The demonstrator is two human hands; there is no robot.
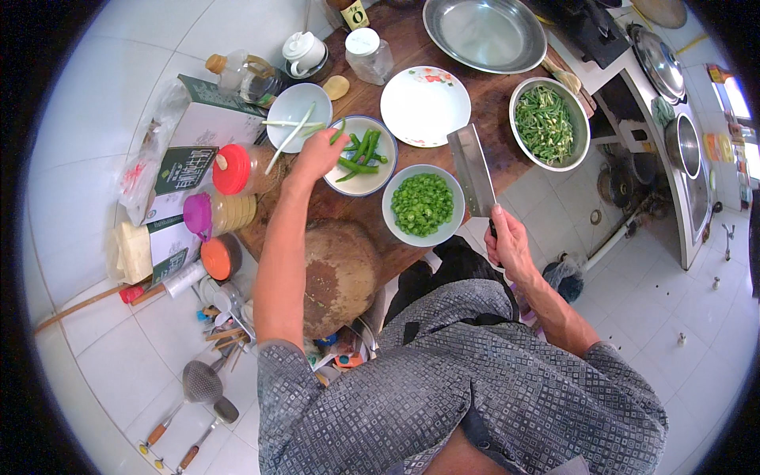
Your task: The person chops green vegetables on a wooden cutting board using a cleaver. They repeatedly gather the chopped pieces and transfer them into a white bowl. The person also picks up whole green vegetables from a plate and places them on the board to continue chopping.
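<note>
My left hand (pixel 320 153) pinches a green chili pepper (pixel 338 133) above the left side of a blue-rimmed plate (pixel 380 183). Several whole green peppers (pixel 363 153) lie on that plate. My right hand (pixel 509 242) grips the black handle of a cleaver (pixel 473 169), its broad blade angled up and away from me over the table's edge. Chopped green peppers (pixel 423 205) fill a pale bowl (pixel 387 224) just left of the blade. Behind my left hand, another pale bowl (pixel 320 98) has scallion stalks (pixel 291 145) laid across it.
A round wooden chopping block (pixel 344 273) is beside my left forearm. Farther back are a floral white plate (pixel 424 107), a metal basin (pixel 484 35) and a bowl of cut green stems (pixel 543 124). Jars (pixel 237 169), a glass bottle (pixel 252 77) and cartons (pixel 184 154) line the left wall.
</note>
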